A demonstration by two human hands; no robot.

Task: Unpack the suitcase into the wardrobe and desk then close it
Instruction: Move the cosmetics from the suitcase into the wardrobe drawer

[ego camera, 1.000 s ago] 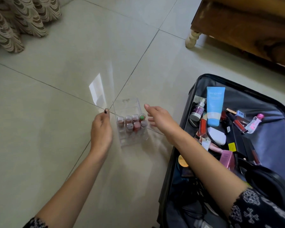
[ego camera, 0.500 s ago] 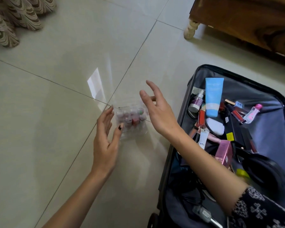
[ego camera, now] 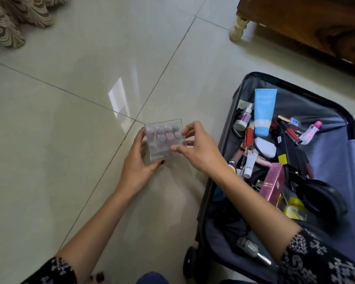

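A clear acrylic organiser [ego camera: 164, 140] holding several small round-capped bottles is over the tiled floor, left of the open dark suitcase [ego camera: 228, 140]. My left hand [ego camera: 137, 167] grips its left side and front corner. My right hand [ego camera: 199, 148] pinches its right edge with thumb and fingers. The suitcase is full of cosmetics: a blue tube [ego camera: 263, 111], a pink box [ego camera: 272, 184], black headphones [ego camera: 318, 196], red lip products and small bottles.
A wooden furniture piece [ego camera: 307, 23] on a pale turned leg [ego camera: 239, 29] stands at the far right. A patterned curtain [ego camera: 12, 17] hangs at the top left. The floor is glossy beige tile. A suitcase wheel [ego camera: 190, 259] sits near my knee.
Both hands were open beside the organiser half a second ago. Now they have closed on it from both sides, and it sits slightly nearer to me.
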